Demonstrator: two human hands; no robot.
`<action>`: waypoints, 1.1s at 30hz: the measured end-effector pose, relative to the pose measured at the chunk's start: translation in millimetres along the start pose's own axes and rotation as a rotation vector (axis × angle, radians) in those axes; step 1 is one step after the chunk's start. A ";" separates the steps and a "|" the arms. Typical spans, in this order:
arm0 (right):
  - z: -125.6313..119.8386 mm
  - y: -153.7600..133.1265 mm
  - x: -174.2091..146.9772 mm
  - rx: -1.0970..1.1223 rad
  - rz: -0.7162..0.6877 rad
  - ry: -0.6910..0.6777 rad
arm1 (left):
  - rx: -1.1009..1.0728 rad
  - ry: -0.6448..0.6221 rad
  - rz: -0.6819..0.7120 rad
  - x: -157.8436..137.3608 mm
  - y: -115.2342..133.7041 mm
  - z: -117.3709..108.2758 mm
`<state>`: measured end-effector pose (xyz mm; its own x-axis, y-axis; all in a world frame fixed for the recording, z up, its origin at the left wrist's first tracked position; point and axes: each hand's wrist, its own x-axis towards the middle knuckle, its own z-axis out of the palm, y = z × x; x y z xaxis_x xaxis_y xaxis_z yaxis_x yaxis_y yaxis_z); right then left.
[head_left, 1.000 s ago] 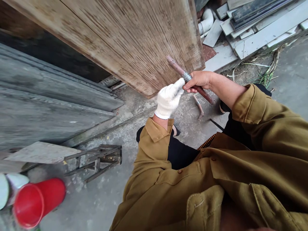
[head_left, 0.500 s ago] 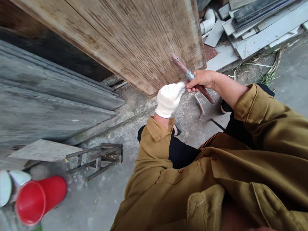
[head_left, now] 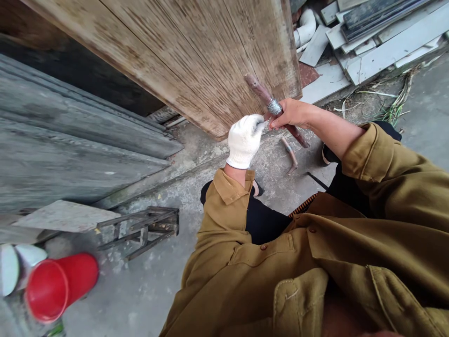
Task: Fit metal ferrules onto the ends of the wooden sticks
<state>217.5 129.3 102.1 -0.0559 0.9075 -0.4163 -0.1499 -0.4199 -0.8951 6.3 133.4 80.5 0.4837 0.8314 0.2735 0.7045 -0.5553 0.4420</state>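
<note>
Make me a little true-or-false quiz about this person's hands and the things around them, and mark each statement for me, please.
1. The left hand wears a white glove. True.
2. The right hand wears one too. False: it is bare.
3. The right hand holds a stick with silvery wire wound around it. True.
4. The two hands are far apart. False: they are close together, near the wire.
5. A smaller stick lies on the concrete ground. True.
6. The bucket at the left of the picture is blue. False: it is red.
</note>
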 end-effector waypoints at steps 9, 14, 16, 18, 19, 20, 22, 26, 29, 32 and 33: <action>1.8 8.5 8.7 -0.058 -0.052 0.004 | -0.012 -0.047 -0.017 -0.1 2.0 0.2; 9.0 3.5 -0.4 -0.096 -0.017 -0.038 | -0.058 -0.060 -0.011 1.3 4.0 -3.8; 8.9 1.8 -2.7 -0.097 -0.014 -0.063 | -0.078 -0.070 -0.020 1.7 5.0 -6.5; 7.4 0.6 -3.8 -0.108 -0.015 -0.108 | -0.080 -0.093 -0.037 2.2 5.8 -9.3; 6.4 0.1 -4.1 -0.118 -0.015 -0.133 | -0.075 -0.106 -0.045 2.4 6.0 -10.5; 5.3 -0.3 -4.2 -0.131 -0.014 -0.154 | -0.067 -0.117 -0.053 2.7 6.1 -11.5; 3.3 -1.0 -4.0 -0.164 -0.013 -0.176 | -0.045 -0.131 -0.072 3.2 6.4 -13.0; -0.9 -0.7 -1.8 -0.262 -0.049 -0.178 | -0.037 -0.136 -0.149 4.0 8.5 -14.4; -3.7 1.5 1.5 -0.407 -0.127 -0.165 | -0.078 -0.121 -0.222 4.7 9.5 -14.9; -4.4 3.4 3.5 -0.622 -0.257 -0.161 | -0.126 -0.111 -0.262 5.4 6.1 -13.2; -4.3 3.7 3.7 -0.673 -0.310 -0.165 | -0.143 -0.116 -0.267 5.6 4.0 -11.9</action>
<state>221.0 131.1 96.5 -0.2640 0.9531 -0.1483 0.4491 -0.0146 -0.8933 5.6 136.1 94.0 0.3532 0.9348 0.0361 0.7383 -0.3023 0.6030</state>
